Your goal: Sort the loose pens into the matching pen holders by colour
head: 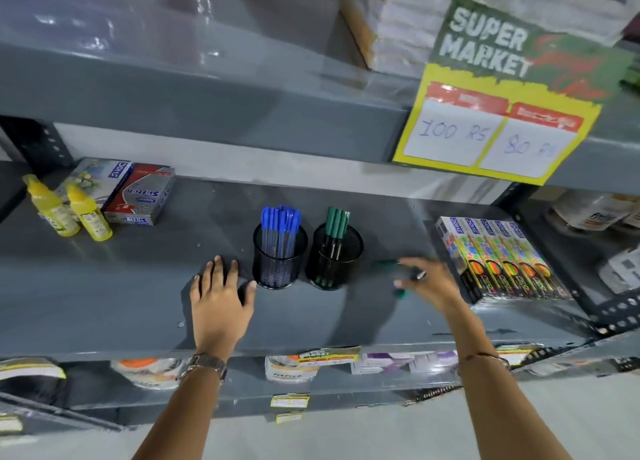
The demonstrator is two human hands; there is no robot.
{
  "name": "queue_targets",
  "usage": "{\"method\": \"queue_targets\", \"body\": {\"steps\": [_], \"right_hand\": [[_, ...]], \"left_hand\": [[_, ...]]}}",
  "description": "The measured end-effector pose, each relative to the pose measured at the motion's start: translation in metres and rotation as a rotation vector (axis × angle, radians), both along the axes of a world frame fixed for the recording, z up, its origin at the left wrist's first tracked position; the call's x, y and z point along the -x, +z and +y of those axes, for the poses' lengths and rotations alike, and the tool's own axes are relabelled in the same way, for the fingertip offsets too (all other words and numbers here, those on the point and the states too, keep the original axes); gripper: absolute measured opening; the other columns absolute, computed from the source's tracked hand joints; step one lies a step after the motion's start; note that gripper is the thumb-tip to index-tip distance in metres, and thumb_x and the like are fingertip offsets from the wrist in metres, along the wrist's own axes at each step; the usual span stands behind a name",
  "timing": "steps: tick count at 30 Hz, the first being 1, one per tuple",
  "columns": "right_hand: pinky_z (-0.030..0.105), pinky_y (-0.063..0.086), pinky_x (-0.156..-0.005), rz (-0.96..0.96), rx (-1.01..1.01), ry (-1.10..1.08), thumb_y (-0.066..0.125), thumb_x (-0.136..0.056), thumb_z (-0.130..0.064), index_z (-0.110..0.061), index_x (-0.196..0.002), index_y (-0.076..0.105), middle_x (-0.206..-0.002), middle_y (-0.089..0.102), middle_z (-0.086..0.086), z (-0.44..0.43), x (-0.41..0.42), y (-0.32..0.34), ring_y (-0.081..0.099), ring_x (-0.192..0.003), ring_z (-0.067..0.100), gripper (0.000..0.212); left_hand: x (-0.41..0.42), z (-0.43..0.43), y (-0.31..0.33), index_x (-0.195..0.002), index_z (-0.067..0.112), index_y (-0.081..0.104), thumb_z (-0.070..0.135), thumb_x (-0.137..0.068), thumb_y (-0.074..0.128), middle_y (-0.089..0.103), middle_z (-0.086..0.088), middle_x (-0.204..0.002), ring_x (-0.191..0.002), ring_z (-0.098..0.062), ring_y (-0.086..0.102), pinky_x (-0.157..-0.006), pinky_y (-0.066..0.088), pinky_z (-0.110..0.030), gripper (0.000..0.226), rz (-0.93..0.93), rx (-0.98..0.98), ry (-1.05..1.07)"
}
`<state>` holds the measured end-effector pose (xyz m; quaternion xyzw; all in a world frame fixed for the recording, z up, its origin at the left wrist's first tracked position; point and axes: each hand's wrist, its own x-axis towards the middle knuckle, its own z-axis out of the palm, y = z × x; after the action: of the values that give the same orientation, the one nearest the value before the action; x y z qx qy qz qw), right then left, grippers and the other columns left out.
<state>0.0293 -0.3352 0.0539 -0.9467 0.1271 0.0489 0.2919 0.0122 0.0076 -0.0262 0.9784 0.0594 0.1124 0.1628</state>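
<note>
The left hand lies flat, fingers spread, beside the blue-pen holder. The right hand, blurred, hovers with fingers apart over loose green pens, right of the green-pen holder.

Two bare forearms enter from the lower edge of the head view; no sleeves are visible on either, up to the frame edge.

Left wrist: a metal wristwatch with a silver-toned link bracelet, worn snugly just below the left hand. The dial faces away from the camera and cannot be read.

Right wrist: a thin bangle or thread band, reddish-brown with a slim metallic edge, sits below the right hand. Its material cannot be determined.

No rings can be made out on the fingers; the right hand is motion-blurred. Fingernails are short and unpainted where visible.
</note>
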Motion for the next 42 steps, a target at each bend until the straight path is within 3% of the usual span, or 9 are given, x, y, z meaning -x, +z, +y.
{"method": "queue_targets", "body": {"steps": [5, 10, 20, 24, 28, 30, 34, 37, 42], "right_hand": [[0.032, 0.034, -0.095, 0.092, 0.283, 0.207, 0.072, -0.078, -0.032, -0.035, -0.116, 0.061, -0.13, 0.051, -0.001, -0.01, 0.013, -0.021, 0.04, -0.121, 0.022, 0.039], [0.036, 0.033, -0.095, 0.036, 0.278, 0.187, 0.068, -0.081, -0.031, -0.032, -0.106, 0.067, -0.122, 0.055, -0.001, -0.017, 0.015, -0.032, 0.042, -0.117, 0.023, 0.025], [0.037, 0.052, -0.067, -0.728, 0.122, -0.005, 0.068, -0.083, -0.019, -0.012, -0.092, 0.07, -0.092, 0.07, 0.011, 0.009, 0.009, 0.01, 0.063, -0.082, 0.03, 0.013], [0.009, 0.044, -0.061, -0.932, -0.277, -0.145, 0.066, -0.084, -0.025, -0.019, -0.094, 0.069, -0.089, 0.071, 0.005, 0.041, -0.01, 0.058, 0.062, -0.073, 0.017, 0.012], [0.005, 0.04, -0.055, -1.068, -0.313, -0.136, 0.065, -0.082, -0.032, -0.022, -0.084, 0.068, -0.078, 0.068, -0.003, 0.08, -0.032, 0.088, 0.056, -0.066, 0.007, 0.011], [0.006, 0.039, -0.054, -1.067, -0.248, -0.11, 0.066, -0.083, -0.029, -0.014, -0.082, 0.069, -0.076, 0.07, 0.004, 0.095, -0.042, 0.087, 0.058, -0.064, 0.011, 0.016], [0.035, 0.053, -0.06, -0.779, -0.067, 0.044, 0.064, -0.086, -0.028, -0.018, -0.091, 0.068, -0.082, 0.073, 0.008, 0.106, -0.051, 0.058, 0.065, -0.075, 0.027, 0.012], [0.033, 0.049, -0.058, -0.608, 0.03, 0.009, 0.06, -0.088, -0.032, -0.019, -0.092, 0.062, -0.085, 0.073, 0.007, 0.106, -0.051, 0.033, 0.065, -0.077, 0.03, 0.014], [0.032, 0.04, -0.058, -0.646, 0.178, -0.008, 0.055, -0.091, -0.028, -0.015, -0.089, 0.061, -0.081, 0.068, 0.01, 0.107, -0.052, 0.026, 0.061, -0.08, 0.035, 0.015]], "left_hand": [[0.001, 0.0, 0.0, -0.125, 0.004, 0.055, 0.049, -0.084, 0.027, 0.048, -0.024, -0.137, -0.129, -0.038, 0.042, -0.107, 0.029, -0.052, 0.067, -0.003, 0.001, 0.005], [-0.001, -0.002, -0.002, -0.123, 0.004, 0.056, 0.049, -0.084, 0.029, 0.05, -0.024, -0.135, -0.127, -0.038, 0.044, -0.106, 0.03, -0.053, 0.066, -0.002, 0.012, 0.015], [-0.001, -0.002, -0.002, -0.125, 0.006, 0.055, 0.051, -0.084, 0.028, 0.049, -0.023, -0.137, -0.129, -0.036, 0.042, -0.108, 0.028, -0.052, 0.067, 0.022, 0.011, 0.019], [0.0, -0.001, 0.0, -0.126, 0.006, 0.054, 0.051, -0.084, 0.028, 0.049, -0.023, -0.137, -0.129, -0.036, 0.042, -0.108, 0.028, -0.052, 0.067, 0.029, 0.005, 0.017], [0.0, -0.002, 0.002, -0.125, 0.005, 0.055, 0.047, -0.083, 0.03, 0.05, -0.024, -0.136, -0.128, -0.037, 0.043, -0.107, 0.03, -0.052, 0.065, 0.032, 0.01, 0.013], [0.0, -0.001, 0.002, -0.125, 0.005, 0.055, 0.047, -0.083, 0.029, 0.049, -0.023, -0.137, -0.128, -0.036, 0.043, -0.107, 0.03, -0.051, 0.065, 0.036, 0.014, 0.012], [-0.001, 0.0, 0.0, -0.125, 0.006, 0.055, 0.048, -0.084, 0.028, 0.049, -0.023, -0.138, -0.129, -0.036, 0.043, -0.108, 0.03, -0.051, 0.065, 0.044, 0.014, 0.006], [-0.001, 0.0, 0.001, -0.126, 0.006, 0.054, 0.05, -0.084, 0.028, 0.048, -0.022, -0.138, -0.13, -0.036, 0.042, -0.108, 0.029, -0.051, 0.066, 0.047, 0.019, 0.003], [0.001, -0.001, 0.005, -0.127, 0.005, 0.054, 0.05, -0.084, 0.026, 0.048, -0.022, -0.138, -0.13, -0.035, 0.041, -0.108, 0.028, -0.051, 0.067, 0.04, 0.016, 0.0]]}}
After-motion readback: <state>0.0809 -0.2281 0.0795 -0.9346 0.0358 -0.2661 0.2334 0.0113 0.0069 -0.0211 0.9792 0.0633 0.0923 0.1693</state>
